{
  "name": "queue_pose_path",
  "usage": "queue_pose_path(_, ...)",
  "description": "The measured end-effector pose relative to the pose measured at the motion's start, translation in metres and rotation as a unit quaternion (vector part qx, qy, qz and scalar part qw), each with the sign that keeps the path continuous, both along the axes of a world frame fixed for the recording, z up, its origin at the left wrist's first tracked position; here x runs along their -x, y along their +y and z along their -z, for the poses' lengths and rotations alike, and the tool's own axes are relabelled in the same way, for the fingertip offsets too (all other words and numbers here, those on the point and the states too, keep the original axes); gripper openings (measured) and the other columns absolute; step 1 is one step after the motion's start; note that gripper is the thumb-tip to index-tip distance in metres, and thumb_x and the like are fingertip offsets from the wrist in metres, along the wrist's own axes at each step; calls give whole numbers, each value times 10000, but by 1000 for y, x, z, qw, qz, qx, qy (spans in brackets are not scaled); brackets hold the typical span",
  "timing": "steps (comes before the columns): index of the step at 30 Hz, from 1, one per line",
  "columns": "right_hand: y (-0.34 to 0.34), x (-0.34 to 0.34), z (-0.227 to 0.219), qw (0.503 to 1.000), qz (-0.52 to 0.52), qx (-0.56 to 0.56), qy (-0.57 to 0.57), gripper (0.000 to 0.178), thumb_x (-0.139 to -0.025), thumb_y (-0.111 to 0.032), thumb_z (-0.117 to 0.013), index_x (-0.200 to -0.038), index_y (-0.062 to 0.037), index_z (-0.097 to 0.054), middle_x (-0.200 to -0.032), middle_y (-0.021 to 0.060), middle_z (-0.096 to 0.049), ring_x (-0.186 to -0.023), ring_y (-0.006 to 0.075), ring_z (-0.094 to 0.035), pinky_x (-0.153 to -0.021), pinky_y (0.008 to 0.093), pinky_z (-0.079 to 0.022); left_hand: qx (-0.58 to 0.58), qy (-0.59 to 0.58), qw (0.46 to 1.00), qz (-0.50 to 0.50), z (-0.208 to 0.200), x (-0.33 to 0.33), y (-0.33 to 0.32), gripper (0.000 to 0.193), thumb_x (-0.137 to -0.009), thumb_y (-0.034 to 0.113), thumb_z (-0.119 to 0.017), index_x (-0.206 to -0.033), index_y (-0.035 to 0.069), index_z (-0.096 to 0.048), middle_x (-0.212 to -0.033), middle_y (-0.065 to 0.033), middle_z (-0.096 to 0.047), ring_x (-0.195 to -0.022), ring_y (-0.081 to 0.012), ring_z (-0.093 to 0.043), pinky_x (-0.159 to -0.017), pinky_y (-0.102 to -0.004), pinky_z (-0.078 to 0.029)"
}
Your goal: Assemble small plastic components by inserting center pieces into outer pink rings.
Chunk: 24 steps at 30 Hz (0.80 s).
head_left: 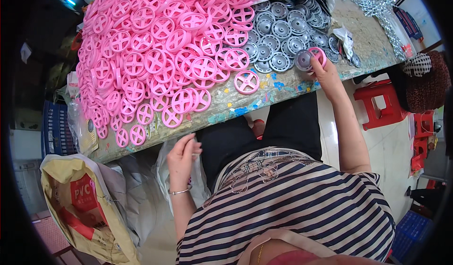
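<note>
My right hand [327, 77] is closed on a pink ring-shaped wheel [322, 55] at the table's near edge. A round grey disc [303, 60] sits against that wheel, pinched by the same fingers. My left hand [181, 154], with a bracelet at the wrist, hovers just off the front edge with fingers loosely bent and apart. Nothing shows in it. Close by lies the big heap of pink four-spoked wheels [160, 43]. One pink wheel [246, 81] lies apart from the heap. Grey discs [281, 29] are piled between the heap and my right hand.
The worn table [217, 106] runs across in front of my lap. A yellowish woven sack [56, 175] stands open at lower left, beside a clear plastic bag [165, 180]. Silver tinsel-like strands [370, 0] lie at the far right. A red stool [381, 105] stands on the right.
</note>
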State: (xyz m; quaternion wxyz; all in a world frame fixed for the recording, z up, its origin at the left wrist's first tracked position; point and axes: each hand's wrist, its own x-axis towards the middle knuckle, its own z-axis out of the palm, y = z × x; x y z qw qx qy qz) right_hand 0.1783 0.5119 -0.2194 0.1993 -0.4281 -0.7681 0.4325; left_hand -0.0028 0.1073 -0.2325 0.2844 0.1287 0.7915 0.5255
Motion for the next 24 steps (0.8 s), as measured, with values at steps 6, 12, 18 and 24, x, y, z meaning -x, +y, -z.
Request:
queue_pose_path(6,-70,25,-30,948,-123,240,166,349,-943,-320,-559,-1159,-46,-577,-956,29,-634,-817,100,-601,-670,258,-493,-230,-87,959,138,-3,-33,81,455,-982,87,-453,-1411,4,-326,-1289,-205,-512,-1088,-230,-589,-823,-319,-542)
queue_pose_path(12,-138,44,-25,920,-262,274,101,401,-1001,-313,-430,-1278,-27,-472,-1071,38,-591,-921,93,-539,-805,252,-450,-361,-229,897,115,-4,-42,122,479,-1034,240,-350,-1454,31,-253,-1349,-122,-448,-1199,-205,-497,-986,-379,-455)
queue_pose_path(18,-146,48,-30,901,-311,298,45,444,-1026,-344,-353,-1339,-31,-387,-1051,55,-553,-841,98,-544,-786,254,-448,-339,-220,911,74,-9,-44,115,349,-1027,216,-387,-1312,21,-444,-1226,-68,-544,-1111,-177,-546,-959,-364,-468)
queue_pose_path(24,-149,51,-29,914,-288,248,141,407,-996,-216,-473,-1340,-29,-362,-991,58,-560,-787,85,-586,-660,227,-503,-350,-196,915,36,-6,-37,110,331,-943,87,-560,-1258,-10,-524,-1134,-72,-620,-995,-125,-607,-875,-275,-505)
